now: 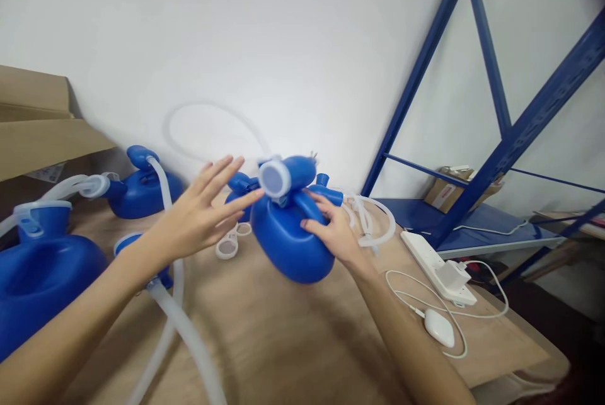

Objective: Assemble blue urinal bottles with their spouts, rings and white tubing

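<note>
A blue plastic urinal bottle (295, 247) is held tilted above the table, its white round cap (275, 179) facing me. My right hand (333, 228) is closed round the bottle's handle on the right side. Fingers spread, my left hand (203, 210) hovers to the left of the neck, one fingertip close to the cap; I cannot tell whether it touches. Behind the bottle, a pale hose (208, 102) loops up against the wall. Loose white cap pieces (227, 247) lie on the table between my left hand and the bottle.
More blue bottles (47, 279) with pale hoses (182, 323) stand at the left, near a cardboard box (42, 121). Coiled tubing (378, 219) lies behind my right hand. A power strip (437, 266) with a plug and cable sits at the right, before a blue shelf rack (491, 147).
</note>
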Tool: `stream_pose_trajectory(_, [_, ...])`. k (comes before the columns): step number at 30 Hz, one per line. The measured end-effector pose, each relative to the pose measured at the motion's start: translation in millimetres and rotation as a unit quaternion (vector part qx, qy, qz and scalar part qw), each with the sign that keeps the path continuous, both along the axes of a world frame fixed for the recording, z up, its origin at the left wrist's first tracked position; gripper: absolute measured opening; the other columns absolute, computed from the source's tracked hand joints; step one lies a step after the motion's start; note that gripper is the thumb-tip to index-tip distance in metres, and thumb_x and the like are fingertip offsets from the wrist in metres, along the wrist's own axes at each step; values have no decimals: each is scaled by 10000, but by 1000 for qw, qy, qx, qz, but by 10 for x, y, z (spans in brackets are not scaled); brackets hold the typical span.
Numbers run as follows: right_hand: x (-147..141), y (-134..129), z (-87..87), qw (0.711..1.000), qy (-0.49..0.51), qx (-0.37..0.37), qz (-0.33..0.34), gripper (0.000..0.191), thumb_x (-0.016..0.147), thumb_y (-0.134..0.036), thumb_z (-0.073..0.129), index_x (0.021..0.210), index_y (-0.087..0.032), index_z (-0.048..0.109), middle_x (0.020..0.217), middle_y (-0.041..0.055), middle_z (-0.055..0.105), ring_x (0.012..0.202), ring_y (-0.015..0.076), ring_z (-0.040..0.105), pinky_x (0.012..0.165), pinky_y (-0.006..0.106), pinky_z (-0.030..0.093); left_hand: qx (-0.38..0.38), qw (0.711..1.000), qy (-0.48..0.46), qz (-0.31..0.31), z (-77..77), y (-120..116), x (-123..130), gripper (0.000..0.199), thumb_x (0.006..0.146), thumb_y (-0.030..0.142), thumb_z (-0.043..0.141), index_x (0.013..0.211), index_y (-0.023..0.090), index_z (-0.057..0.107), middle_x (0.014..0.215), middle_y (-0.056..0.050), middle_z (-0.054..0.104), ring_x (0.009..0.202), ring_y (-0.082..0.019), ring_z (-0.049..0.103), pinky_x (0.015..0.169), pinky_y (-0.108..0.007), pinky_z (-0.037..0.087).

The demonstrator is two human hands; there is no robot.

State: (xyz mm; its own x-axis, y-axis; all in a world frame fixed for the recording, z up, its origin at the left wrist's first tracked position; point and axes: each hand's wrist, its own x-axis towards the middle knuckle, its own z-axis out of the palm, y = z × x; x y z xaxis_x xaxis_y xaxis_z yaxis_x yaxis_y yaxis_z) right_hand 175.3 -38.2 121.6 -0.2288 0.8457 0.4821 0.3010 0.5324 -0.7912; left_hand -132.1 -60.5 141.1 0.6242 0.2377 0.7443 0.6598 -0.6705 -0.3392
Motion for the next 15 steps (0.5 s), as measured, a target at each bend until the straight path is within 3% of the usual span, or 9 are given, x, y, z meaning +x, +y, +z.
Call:
stream_pose_trajectory(4, [-37, 216, 350, 988, 1, 149, -46, 277, 812, -442, 775, 955, -207, 811, 1577, 120, 571, 1452, 372, 538, 1242, 542, 374, 23, 999, -43, 14, 188, -65, -197, 854, 1003, 195, 665, 1656, 538, 235, 1801, 22, 128, 1606, -386, 295, 1279, -611, 361])
stream_pose_trajectory(7, [-302, 459, 535, 971, 16, 233, -58, 292, 822, -478, 791, 937, -210, 794, 1639, 101, 503, 1515, 343, 466, 1282, 520, 323, 12, 998, -53, 32, 267, -94, -298, 796, 1018, 223, 644, 1637, 551, 266, 1785, 19, 191, 1590, -382, 323, 1263, -631, 374])
stream_pose_trajectory(12, [-1233, 838, 610, 977, 98, 190, 11, 404, 916, -507, 695, 1087, -151, 783, 1596, 125, 548, 1482, 267, 511, 1254, 385, 381, -65, 993, -77, 62, 339, -92, -488, 513, 1065, 361, 549, 1562, 455, 466, 1733, -20, 307, 1567, -348, 359, 1264, -614, 357])
stream_pose_trajectory(15, [-1896, 1004, 519, 991, 69, 110, 16, 450, 984, -533, 593, 1129, -148, 776, 1558, 102, 585, 1465, 258, 517, 1250, 361, 375, -186, 969, -115, 115, 274, 56, -701, 579, 1028, 573, 543, 1561, 349, 513, 1713, -95, 346, 1559, -375, 373, 1241, -629, 370])
